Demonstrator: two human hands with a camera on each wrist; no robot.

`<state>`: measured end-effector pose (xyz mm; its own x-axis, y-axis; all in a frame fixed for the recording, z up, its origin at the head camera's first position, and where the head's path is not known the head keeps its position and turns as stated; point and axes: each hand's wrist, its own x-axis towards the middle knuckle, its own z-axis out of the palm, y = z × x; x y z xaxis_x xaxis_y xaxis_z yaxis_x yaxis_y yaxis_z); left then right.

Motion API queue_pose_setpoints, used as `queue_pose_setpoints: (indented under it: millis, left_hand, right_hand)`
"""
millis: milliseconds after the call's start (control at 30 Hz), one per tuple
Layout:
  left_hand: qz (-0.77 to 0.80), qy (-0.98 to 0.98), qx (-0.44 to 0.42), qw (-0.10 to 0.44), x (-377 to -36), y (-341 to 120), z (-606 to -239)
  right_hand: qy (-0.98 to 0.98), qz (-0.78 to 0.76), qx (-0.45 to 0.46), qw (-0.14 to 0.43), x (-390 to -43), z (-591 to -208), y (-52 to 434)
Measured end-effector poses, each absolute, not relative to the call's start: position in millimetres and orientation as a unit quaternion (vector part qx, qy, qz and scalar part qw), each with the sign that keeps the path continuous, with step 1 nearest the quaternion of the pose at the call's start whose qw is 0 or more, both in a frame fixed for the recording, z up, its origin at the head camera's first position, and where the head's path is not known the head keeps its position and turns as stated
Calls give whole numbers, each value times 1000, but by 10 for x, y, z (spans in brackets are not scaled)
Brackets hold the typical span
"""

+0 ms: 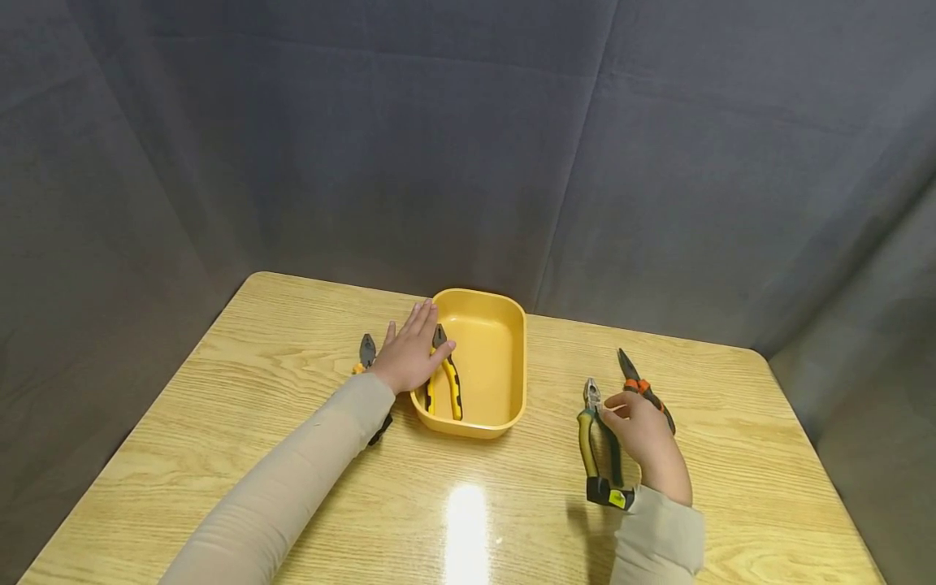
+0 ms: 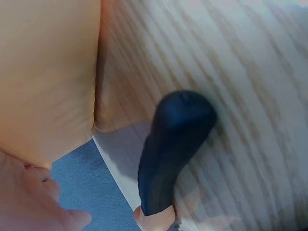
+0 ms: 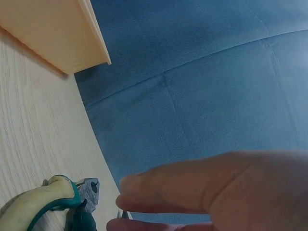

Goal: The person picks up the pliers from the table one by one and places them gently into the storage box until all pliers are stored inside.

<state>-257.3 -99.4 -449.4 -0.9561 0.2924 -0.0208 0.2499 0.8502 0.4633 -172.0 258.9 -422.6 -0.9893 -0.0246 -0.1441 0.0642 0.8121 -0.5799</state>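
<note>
- We see the left hand (image 1: 409,351) lying flat with straight fingers over the left rim of the yellow rounded plastic tray (image 1: 512,357); it grips nothing.
- We find the yellow-and-black-handled pliers (image 1: 444,378) inside the tray, along its left wall, head just under the left fingertips.
- We note a second pair, the dark-handled pliers with an orange collar (image 1: 367,352), on the table left of the tray, mostly covered by the left wrist and sleeve; the left wrist view shows its dark handle end (image 2: 173,149) beside the tray wall.
- We see the right hand (image 1: 643,439) resting on the green-and-yellow-handled pliers (image 1: 594,447), fingers curled over the handles near the head.
- We place the orange-and-black long-nose pliers (image 1: 643,388) just behind the right hand, on the light wooden table (image 1: 731,455).
</note>
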Motion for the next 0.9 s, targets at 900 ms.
queue_pose_setpoints:
  millis: [900]
  left_hand:
    - [244,958,147,45,-2582,-1003,-4537]
  right_hand:
    - [944,-309,32,110,-1753,-4321,2634]
